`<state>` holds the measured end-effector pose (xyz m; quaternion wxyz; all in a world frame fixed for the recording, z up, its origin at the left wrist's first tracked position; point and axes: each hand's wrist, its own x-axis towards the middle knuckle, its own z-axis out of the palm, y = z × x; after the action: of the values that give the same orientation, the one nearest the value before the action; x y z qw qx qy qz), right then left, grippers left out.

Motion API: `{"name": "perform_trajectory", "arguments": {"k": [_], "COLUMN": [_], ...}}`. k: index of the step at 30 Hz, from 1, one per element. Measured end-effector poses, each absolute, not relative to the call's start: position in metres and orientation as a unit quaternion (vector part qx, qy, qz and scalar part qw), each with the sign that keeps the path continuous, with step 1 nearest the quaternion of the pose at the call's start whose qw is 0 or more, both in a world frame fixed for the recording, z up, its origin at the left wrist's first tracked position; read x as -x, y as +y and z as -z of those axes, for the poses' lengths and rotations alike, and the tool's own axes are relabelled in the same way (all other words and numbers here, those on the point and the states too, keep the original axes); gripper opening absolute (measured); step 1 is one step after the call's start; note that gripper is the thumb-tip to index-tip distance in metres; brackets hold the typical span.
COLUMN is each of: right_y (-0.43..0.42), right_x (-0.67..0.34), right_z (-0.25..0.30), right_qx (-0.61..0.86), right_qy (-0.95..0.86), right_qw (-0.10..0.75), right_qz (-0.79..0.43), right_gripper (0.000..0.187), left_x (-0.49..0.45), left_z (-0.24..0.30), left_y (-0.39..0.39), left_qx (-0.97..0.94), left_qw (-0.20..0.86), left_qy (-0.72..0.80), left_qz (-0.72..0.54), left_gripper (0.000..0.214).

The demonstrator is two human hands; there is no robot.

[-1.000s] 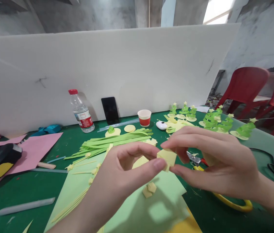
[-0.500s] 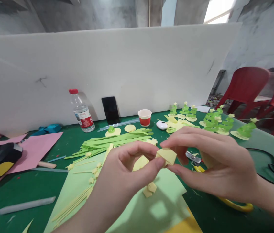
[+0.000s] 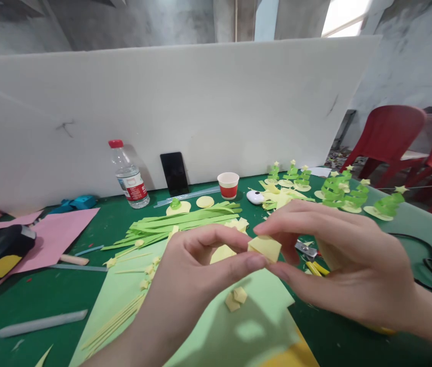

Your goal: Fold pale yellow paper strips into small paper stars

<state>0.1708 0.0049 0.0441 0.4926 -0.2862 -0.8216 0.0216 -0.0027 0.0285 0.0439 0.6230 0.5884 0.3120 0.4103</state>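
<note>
Both hands pinch one small folded piece of pale yellow paper [image 3: 266, 247] above the table. My left hand [image 3: 196, 275] grips its left edge between thumb and forefinger. My right hand [image 3: 338, 260] holds its right side the same way, fingers curled. Below them lies a light green paper sheet [image 3: 208, 326] with small folded yellow pieces [image 3: 235, 298] on it. Yellow-handled scissors [image 3: 311, 257] lie partly hidden behind my right hand.
Green paper strips [image 3: 185, 220], a water bottle [image 3: 127, 176], a black phone [image 3: 174, 173], a red paper cup [image 3: 228, 185] and several small green paper trees [image 3: 338, 188] stand on the green table [image 3: 40, 295]. Pink paper [image 3: 55, 234] and a glue stick [image 3: 42, 323] lie left. Red chairs [image 3: 391, 137] stand right.
The yellow piece and both hands have shifted slightly right and down; the fingers have adjusted their pinch on it.
</note>
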Motion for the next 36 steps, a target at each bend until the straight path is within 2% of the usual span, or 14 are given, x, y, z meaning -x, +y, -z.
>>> {"name": "perform_trajectory", "arguments": {"k": [10, 20, 36], "right_y": [0.0027, 0.0026, 0.0012], "right_x": [-0.1713, -0.1717, -0.1736], "right_z": [-0.0514, -0.0433, -0.0513], "right_qx": [0.289, 0.292, 0.304], "right_qy": [-0.831, -0.812, -0.837], "right_qw": [0.475, 0.504, 0.449], "right_qz": [0.025, -0.020, 0.071], "right_gripper": [0.017, 0.016, 0.002], "left_x": [0.0049, 0.0047, 0.0045], "left_z": [-0.0450, -0.0432, -0.0434], "left_y": [0.0293, 0.0274, 0.0281], "left_qx": [-0.607, -0.615, -0.639], "left_qw": [0.611, 0.599, 0.600], "left_qy": [0.319, 0.330, 0.327], "left_qz": [-0.396, -0.393, -0.354], "left_gripper": [0.012, 0.009, 0.007]}}
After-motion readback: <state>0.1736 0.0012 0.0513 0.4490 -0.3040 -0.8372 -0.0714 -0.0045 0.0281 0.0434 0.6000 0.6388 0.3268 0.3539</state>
